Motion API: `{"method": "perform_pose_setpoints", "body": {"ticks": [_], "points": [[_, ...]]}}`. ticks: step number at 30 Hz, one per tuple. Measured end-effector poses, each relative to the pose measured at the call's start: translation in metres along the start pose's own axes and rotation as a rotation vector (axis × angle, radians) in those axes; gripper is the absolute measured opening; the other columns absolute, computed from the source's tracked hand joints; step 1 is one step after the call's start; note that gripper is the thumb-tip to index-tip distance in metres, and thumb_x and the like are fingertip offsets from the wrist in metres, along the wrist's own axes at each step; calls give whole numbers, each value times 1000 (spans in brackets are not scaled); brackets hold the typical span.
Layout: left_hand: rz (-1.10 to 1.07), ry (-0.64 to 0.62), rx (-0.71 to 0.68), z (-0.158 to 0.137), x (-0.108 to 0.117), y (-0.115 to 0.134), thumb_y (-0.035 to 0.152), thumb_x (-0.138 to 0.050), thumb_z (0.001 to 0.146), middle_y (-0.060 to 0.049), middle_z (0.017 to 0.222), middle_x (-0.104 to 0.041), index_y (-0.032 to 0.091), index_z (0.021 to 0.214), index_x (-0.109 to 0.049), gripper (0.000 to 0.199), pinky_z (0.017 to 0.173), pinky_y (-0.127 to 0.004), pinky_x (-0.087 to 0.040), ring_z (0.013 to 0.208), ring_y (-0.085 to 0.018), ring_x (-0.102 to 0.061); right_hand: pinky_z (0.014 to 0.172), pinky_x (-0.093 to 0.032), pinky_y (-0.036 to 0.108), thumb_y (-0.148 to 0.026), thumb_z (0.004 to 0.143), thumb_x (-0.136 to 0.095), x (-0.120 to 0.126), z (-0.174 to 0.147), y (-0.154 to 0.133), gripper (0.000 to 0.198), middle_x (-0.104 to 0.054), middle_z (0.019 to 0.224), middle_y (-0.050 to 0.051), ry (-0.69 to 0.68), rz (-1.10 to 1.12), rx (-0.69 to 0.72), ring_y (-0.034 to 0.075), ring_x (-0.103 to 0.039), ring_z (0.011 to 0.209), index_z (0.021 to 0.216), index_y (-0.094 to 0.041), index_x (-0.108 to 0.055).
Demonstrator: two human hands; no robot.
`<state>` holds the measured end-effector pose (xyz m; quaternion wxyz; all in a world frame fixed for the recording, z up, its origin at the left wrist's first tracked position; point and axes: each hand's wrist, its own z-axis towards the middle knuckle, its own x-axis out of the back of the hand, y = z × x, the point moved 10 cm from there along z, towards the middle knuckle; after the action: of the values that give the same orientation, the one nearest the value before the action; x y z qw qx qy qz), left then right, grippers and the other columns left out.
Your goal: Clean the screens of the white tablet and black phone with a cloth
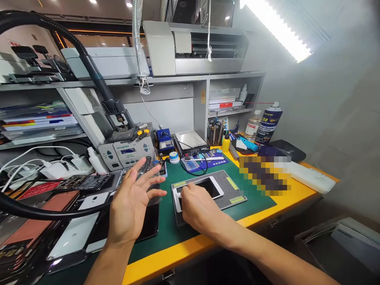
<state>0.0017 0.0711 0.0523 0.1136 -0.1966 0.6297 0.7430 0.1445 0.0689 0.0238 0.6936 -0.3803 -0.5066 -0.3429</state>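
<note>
A white smartphone (217,185) with a dark screen lies on a grey perforated pad (227,198) that has yellow-green labels. Over its left end is my right hand (199,204), fingers curled together. A small white bit shows at the fingertips, but I cannot tell whether it is held or part of the phone. To the left, my left hand (130,206) is raised with its fingers spread and holds nothing. Beneath and beside it lie a black-screened phone (152,221) and a white phone back (77,233) with an MI mark.
A green mat (255,204) covers part of the yellow bench (166,257). A grey soldering station (127,152) and a thick black hose (68,213) are at left. Behind stand a yellow bottle (225,143) and a spray can (268,124). A blurred dark object (264,174) lies right.
</note>
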Motion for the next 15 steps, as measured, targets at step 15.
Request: {"method": "perform_pose_setpoints", "body": {"ticks": [15], "points": [[14, 14, -9, 3, 2, -1, 45, -54, 96, -19, 126, -69, 22, 145, -50, 55, 64, -36, -62, 93, -26, -71, 70, -39, 25, -3, 91, -53, 17, 6, 47, 21, -65, 86, 7, 0, 118, 225, 16, -58, 79, 82, -14, -69]]}}
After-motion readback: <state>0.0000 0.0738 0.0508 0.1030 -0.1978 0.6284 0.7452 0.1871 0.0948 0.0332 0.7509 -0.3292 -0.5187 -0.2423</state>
